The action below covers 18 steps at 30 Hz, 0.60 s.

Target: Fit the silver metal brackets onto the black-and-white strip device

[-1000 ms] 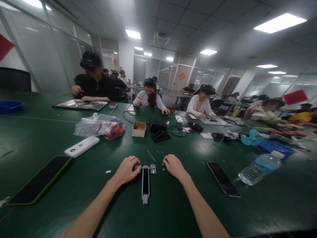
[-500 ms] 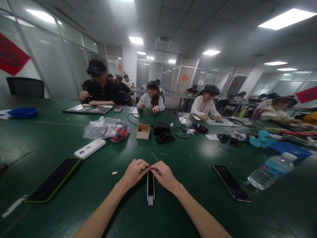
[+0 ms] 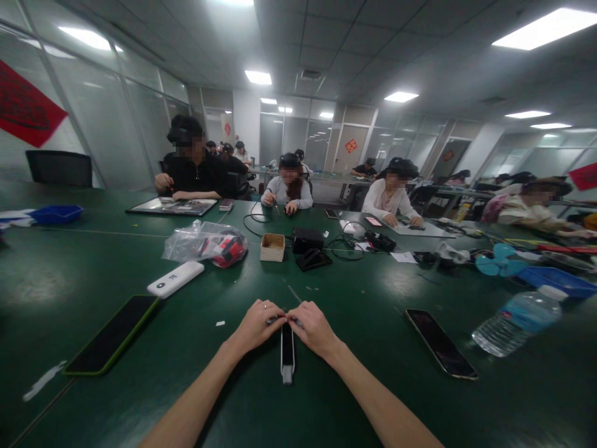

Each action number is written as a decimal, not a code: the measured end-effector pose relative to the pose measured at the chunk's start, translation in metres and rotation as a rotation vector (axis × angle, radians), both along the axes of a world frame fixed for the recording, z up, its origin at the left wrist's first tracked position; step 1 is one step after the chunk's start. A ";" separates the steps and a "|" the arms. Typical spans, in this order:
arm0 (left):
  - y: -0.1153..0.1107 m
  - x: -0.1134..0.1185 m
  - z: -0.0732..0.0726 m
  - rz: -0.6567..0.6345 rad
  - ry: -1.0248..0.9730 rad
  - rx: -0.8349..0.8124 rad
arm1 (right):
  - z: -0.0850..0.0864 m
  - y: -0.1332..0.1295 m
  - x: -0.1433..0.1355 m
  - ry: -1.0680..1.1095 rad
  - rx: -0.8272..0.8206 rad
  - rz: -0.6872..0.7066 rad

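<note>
A slim device (image 3: 288, 348) with a black face, a white edge and a grey end piece lies lengthwise on the green table (image 3: 261, 410), its grey end toward me. At its far end my left hand (image 3: 261, 323) and my right hand (image 3: 313, 326) meet, fingertips pressed together from both sides. Each hand is closed in a pinch. Small greyish bits show beneath the fingers of both hands, too small and covered to name. The far end of the device is hidden by my fingertips.
Left are a green-edged phone (image 3: 114, 336), a white power bank (image 3: 176, 280) and a plastic bag (image 3: 205, 242). Ahead stands a small box (image 3: 272, 247). On the right lie a dark phone (image 3: 441, 344) and a water bottle (image 3: 518, 320). Several people sit across the table.
The whole view has shifted slightly, so things appear a little farther right. Both hands keep their place at the far end of the device.
</note>
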State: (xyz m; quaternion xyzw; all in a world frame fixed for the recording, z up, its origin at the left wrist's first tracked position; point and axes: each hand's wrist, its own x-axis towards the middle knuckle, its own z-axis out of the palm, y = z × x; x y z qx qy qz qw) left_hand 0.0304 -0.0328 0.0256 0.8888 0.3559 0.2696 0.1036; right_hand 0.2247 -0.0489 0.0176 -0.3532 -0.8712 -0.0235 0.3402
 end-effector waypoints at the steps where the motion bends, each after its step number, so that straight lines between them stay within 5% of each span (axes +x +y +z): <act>1: 0.000 0.000 0.001 0.001 -0.004 -0.001 | -0.001 0.000 0.000 0.000 0.008 0.001; 18: 0.014 -0.015 -0.002 0.205 0.053 -0.036 | 0.013 0.001 0.010 -0.062 -0.099 -0.083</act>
